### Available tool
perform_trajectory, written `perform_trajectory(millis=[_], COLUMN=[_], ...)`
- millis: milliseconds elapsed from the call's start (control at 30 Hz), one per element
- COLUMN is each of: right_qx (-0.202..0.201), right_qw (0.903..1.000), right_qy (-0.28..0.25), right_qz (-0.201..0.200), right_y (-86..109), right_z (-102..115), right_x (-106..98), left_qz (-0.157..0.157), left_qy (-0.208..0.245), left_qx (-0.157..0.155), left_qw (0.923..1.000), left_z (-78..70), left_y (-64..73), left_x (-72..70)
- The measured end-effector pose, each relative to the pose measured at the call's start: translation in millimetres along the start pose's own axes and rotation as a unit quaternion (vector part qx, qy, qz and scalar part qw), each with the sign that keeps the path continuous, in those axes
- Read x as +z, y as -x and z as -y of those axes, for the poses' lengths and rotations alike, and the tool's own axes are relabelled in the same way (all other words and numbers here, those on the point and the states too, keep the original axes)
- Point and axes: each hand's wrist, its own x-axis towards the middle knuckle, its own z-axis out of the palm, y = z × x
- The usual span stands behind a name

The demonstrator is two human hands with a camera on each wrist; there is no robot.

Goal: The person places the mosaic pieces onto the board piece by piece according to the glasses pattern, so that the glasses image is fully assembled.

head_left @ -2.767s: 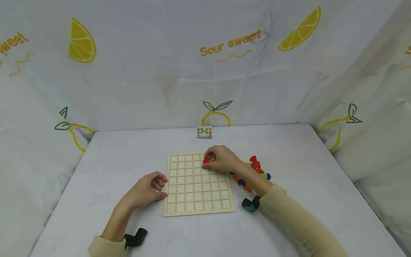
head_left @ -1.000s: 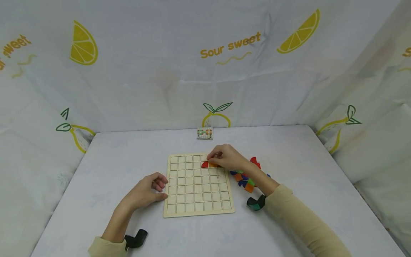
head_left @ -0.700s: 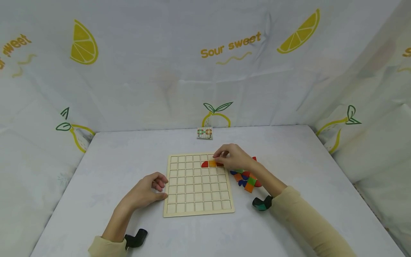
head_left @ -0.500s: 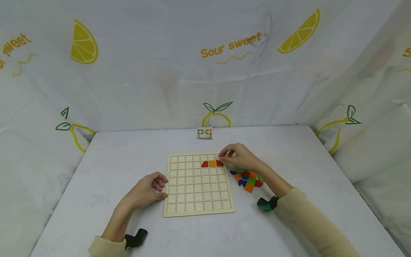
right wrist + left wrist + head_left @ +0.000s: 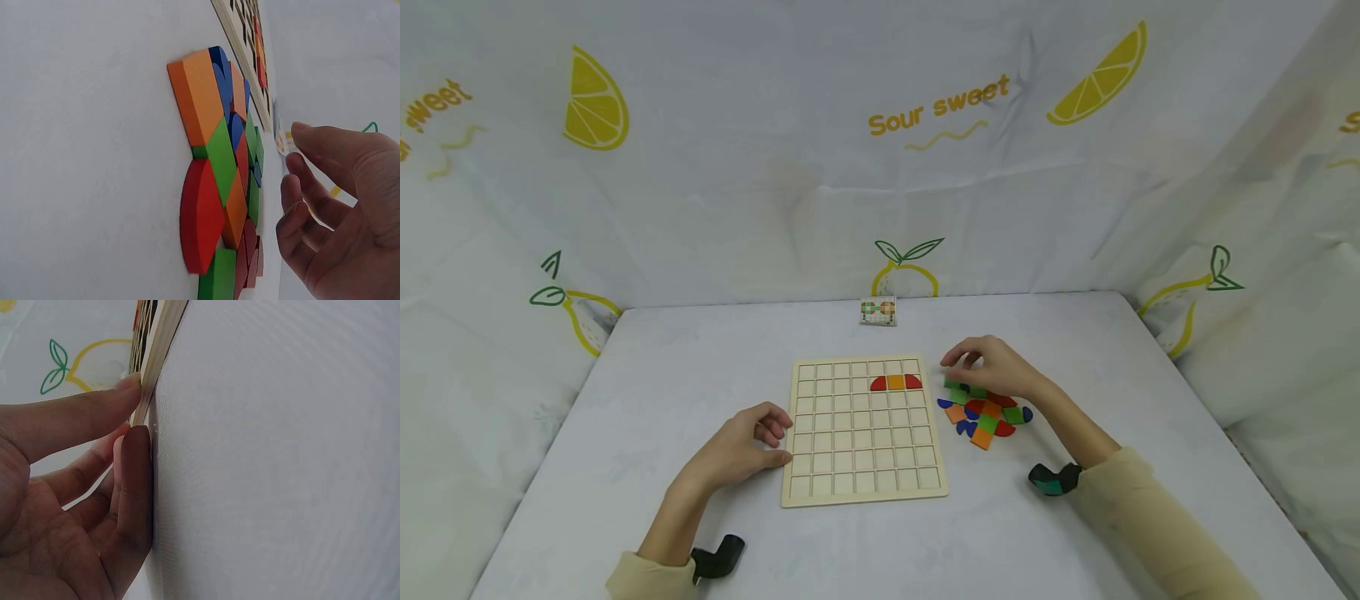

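A pale wooden grid board [image 5: 862,502] lies flat on the white table. Near its top right, a red rounded piece [image 5: 878,384], an orange square [image 5: 896,382] and another red rounded piece [image 5: 913,382] fill neighbouring cells of one row. My left hand [image 5: 741,446] rests at the board's left edge, its thumb and fingertips touching the rim some way apart. Over the far side of a pile of loose blocks [image 5: 987,422], right of the board, hovers my right hand [image 5: 996,367]. Nothing is between its thumb and loosely bent fingers in the right wrist view.
A small printed pattern card [image 5: 878,311] lies at the table's back edge, before the lemon-print curtain. The loose pile holds red, orange, green and blue squares and rounded pieces. Each wrist wears a black device, such as the left wrist camera [image 5: 718,557].
My right hand has let go of the coloured pieces in the board's upper right cells and moved right to above the pile. The left hand stays at the board's edge.
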Motion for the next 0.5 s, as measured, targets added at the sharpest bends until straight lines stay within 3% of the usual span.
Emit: perform_trajectory(millis=[500], right_qx=[0.040], right_qw=[0.9990], right_qy=[-0.002], right_qz=[0.019], right_y=[23.1], right_z=[-27], right_x=[-19], left_qz=[0.000], left_qy=[0.000], left_qx=[-0.003], left_qw=[1.0000], left_z=[-0.8], left_y=[0.5], left_x=[0.1])
